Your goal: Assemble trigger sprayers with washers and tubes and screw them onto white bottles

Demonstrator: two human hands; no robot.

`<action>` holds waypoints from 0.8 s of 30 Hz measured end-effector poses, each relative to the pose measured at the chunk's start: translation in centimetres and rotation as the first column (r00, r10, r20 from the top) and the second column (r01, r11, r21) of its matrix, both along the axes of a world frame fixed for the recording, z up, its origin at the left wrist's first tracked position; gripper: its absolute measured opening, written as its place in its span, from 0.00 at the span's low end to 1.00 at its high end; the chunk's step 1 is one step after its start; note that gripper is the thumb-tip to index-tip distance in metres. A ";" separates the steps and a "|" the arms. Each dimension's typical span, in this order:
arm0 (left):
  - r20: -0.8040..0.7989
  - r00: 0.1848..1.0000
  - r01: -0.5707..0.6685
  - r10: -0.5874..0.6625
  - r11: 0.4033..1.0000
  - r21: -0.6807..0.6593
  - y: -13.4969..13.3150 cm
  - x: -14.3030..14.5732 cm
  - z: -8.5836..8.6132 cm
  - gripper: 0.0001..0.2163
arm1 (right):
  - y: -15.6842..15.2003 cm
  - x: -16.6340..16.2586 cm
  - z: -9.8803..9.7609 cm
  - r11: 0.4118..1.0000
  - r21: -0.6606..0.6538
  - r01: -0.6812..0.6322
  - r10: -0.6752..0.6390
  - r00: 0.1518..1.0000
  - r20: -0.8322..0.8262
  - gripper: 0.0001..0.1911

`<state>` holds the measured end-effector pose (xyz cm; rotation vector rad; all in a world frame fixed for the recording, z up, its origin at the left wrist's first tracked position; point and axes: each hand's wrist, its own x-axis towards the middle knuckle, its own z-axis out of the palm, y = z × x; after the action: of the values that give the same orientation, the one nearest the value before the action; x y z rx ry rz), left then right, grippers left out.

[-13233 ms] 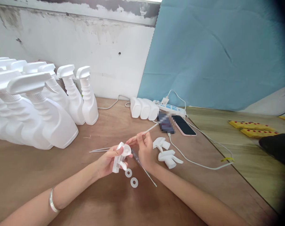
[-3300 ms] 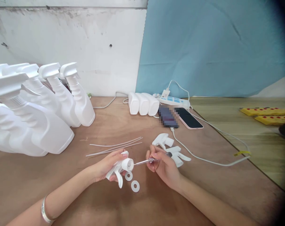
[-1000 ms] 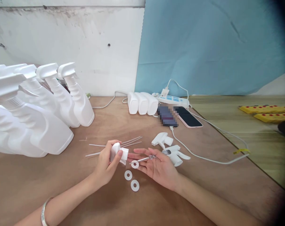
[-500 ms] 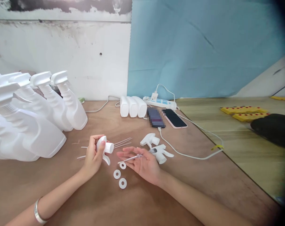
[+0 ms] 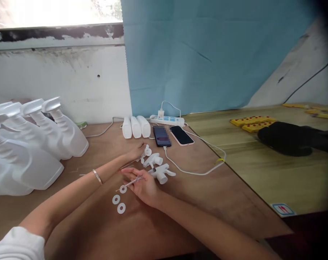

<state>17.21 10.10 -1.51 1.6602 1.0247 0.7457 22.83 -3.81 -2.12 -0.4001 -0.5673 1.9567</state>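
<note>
My left hand [image 5: 136, 152] reaches forward over the table, closed around a white spray trigger head [image 5: 147, 151]. Right beside it on the table lie a second trigger head [image 5: 153, 159] and a third trigger head [image 5: 162, 172]. My right hand [image 5: 144, 187] is palm up with the fingers loosely curled. Across it lies a slim, screwdriver-like tool [image 5: 133, 181], tucked under the thumb, its dark end toward the trigger heads. Below the tool's thin tip are white ring washers, a near one [image 5: 121, 208], a middle one [image 5: 116, 199] and a far one [image 5: 123, 189].
White spray bottles [image 5: 68, 137] crowd the left side. Farther back stand three small white containers [image 5: 136, 127], a power strip [image 5: 167, 120] and two phones, one dark [image 5: 161, 136] and one pink-edged [image 5: 182, 135]. A white cable [image 5: 196, 174] loops to the right. Thin tubes lie partly hidden by my left arm.
My left hand has moved forward and right with the trigger head, to beside the other two. My right hand still holds the tool. The camera view has turned right and up.
</note>
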 end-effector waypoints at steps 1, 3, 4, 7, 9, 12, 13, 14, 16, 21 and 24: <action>-0.017 0.999 0.031 -0.032 0.999 -0.007 0.1 0.5 -0.2 0.11 | 0.0 0.0 0.0 1.000 -0.009 0.006 -0.006 1.000 0.007 0.14; -0.041 0.995 0.086 -0.086 0.996 -0.007 0.0 1.1 -0.4 0.11 | 0.2 0.0 -0.1 1.000 -0.023 0.017 -0.017 1.000 0.012 0.15; -0.050 0.993 0.111 -0.111 0.994 -0.001 -0.2 1.3 -0.4 0.11 | 0.2 0.0 -0.1 0.999 -0.028 0.021 -0.021 1.000 0.009 0.15; -0.065 0.981 0.186 -0.183 0.982 0.029 -1.1 1.8 0.0 0.13 | 0.4 0.0 -0.3 0.998 -0.046 0.039 -0.039 0.999 0.000 0.13; -0.065 0.975 0.217 -0.213 0.974 0.060 -1.7 2.1 0.4 0.14 | 0.4 0.0 -0.4 0.997 -0.058 0.051 -0.051 0.999 -0.002 0.13; -0.042 0.983 0.182 -0.177 0.969 0.165 -1.9 1.7 1.8 0.16 | 0.3 0.0 -0.3 0.996 -0.067 0.051 -0.051 0.999 0.004 0.13; -0.028 0.989 0.146 -0.143 0.965 0.218 -1.8 1.2 2.5 0.16 | 0.3 0.0 -0.2 0.997 -0.066 0.045 -0.044 0.999 0.007 0.14; -0.009 0.995 0.100 -0.101 0.956 0.277 -1.5 0.3 3.5 0.15 | 0.3 0.1 -0.1 0.997 -0.063 0.035 -0.035 0.999 0.006 0.14; 0.034 0.999 -0.009 -0.005 0.917 0.398 -0.9 -2.3 5.8 0.15 | 0.4 0.3 0.0 0.999 -0.052 -0.002 0.002 1.000 -0.013 0.16; 0.132 0.884 -0.335 0.447 0.412 0.847 -0.1 -12.3 12.7 0.21 | 1.0 0.9 0.0 0.994 -0.013 -0.108 0.107 0.992 -0.066 0.18; 0.224 0.686 -0.417 0.692 0.122 0.901 0.2 -17.6 15.6 0.21 | 1.3 1.0 0.1 0.991 -0.049 -0.128 0.128 0.992 -0.003 0.17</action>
<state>-0.39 10.35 14.06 2.3436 1.6514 1.9901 23.78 -2.56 -2.06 -0.4034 -0.5577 2.0970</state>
